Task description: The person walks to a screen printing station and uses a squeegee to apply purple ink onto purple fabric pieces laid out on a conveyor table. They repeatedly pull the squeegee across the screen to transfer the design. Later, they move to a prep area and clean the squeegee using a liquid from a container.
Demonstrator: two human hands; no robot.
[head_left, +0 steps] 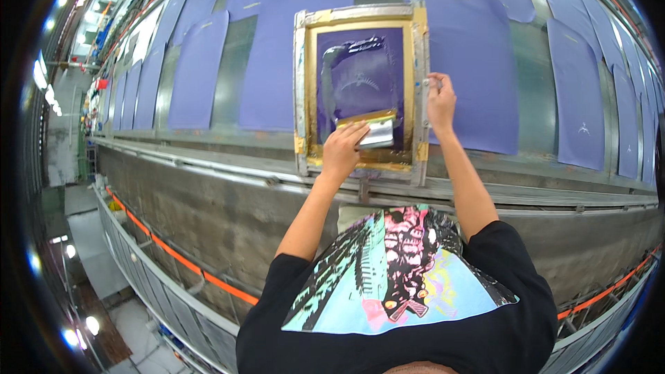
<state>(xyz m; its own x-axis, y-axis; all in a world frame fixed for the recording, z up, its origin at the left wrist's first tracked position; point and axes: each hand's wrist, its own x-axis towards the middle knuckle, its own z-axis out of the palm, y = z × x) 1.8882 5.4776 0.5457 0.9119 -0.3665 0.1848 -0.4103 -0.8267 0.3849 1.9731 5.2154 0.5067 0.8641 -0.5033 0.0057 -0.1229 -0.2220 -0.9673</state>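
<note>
black shirt point(398, 284) closest, squeegee point(377, 133) crosswise in the frame point(421, 111)

the shirt, with a bright print on its front, fills the lower middle of the view. beyond it the frame lies flat on the worktop point(533, 118), over purple sheets point(478, 97), its long axis running straight away from the person. inside, the squeegee sits at the near end of the screen point(357, 97); its long axis runs left to right, the right end slightly farther off, the silvery face toward the person and the yellowish edge away. the left hand point(341, 147) grasps it by its left part, fingers over the top. the right hand point(441, 100) is at the frame's right side, fingers curled in; whether it grips the edge i cannot tell. glossy dark ink point(366, 43) lies at the screen's far end.
</note>
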